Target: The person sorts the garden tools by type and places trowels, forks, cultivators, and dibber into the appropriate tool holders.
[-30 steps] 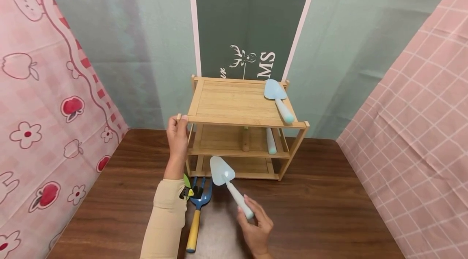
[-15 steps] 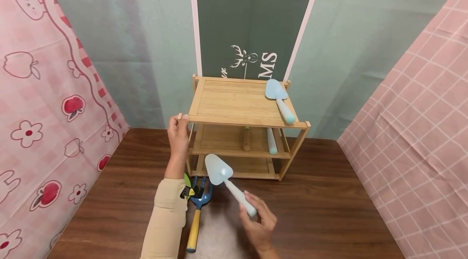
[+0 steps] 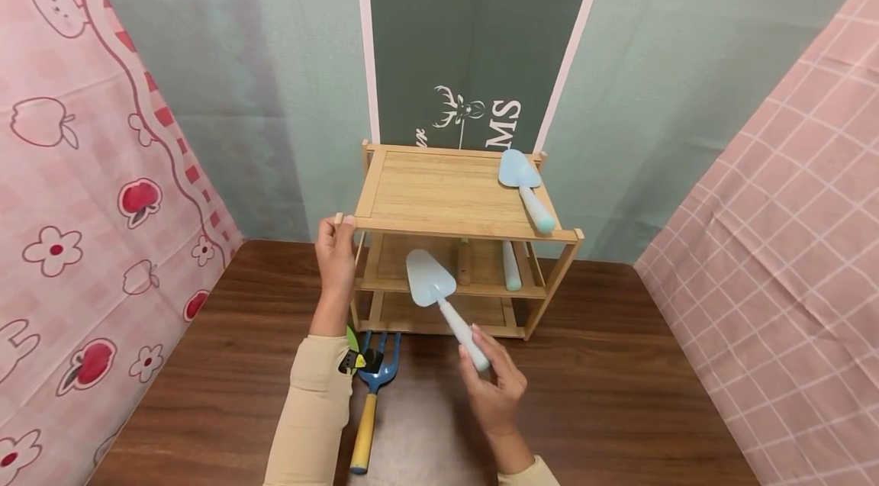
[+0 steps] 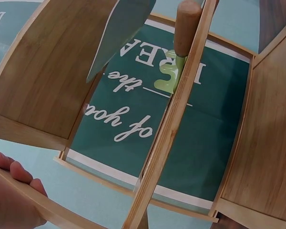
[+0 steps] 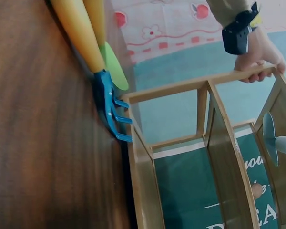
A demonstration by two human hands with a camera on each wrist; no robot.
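My right hand (image 3: 496,387) holds a pale blue trowel (image 3: 429,280) by the end of its whitish handle. The blade points up and left, overlapping the middle shelf in the head view. My left hand (image 3: 336,257) grips the top front left corner of a three-tier wooden shelf rack (image 3: 439,192); its fingertips curl over the rail in the left wrist view. A second blue trowel (image 3: 516,168) lies at the right of the top shelf. On the middle shelf rest a whitish handle (image 3: 511,266) and a green tool with a wooden handle (image 4: 187,28).
A blue garden fork (image 3: 380,373) with a yellow handle lies on the brown table (image 3: 618,394) before the rack. Beside it is a green-bladed tool (image 5: 115,67), partly hidden by the left sleeve (image 3: 309,402). Fabric curtains (image 3: 687,89) enclose the back and sides.
My right hand has moved the trowel forward and up, from before the bottom shelf to before the middle one. The left hand stays on the rack corner.
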